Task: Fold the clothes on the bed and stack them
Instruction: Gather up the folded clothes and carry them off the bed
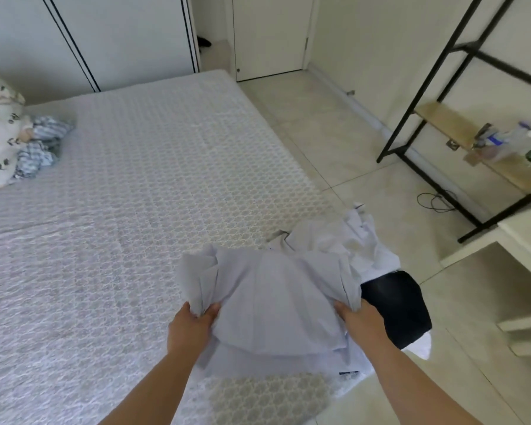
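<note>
Both hands pinch the pale lilac shirt at the near corner of the bed: the left hand bunches its left edge, the right hand its right edge. Its long axis runs side to side between the grips, cloth billowing away from the person. Just beyond lie a white garment and a dark garment; bare mattress, leftward, looks the likely spreading ground.
</note>
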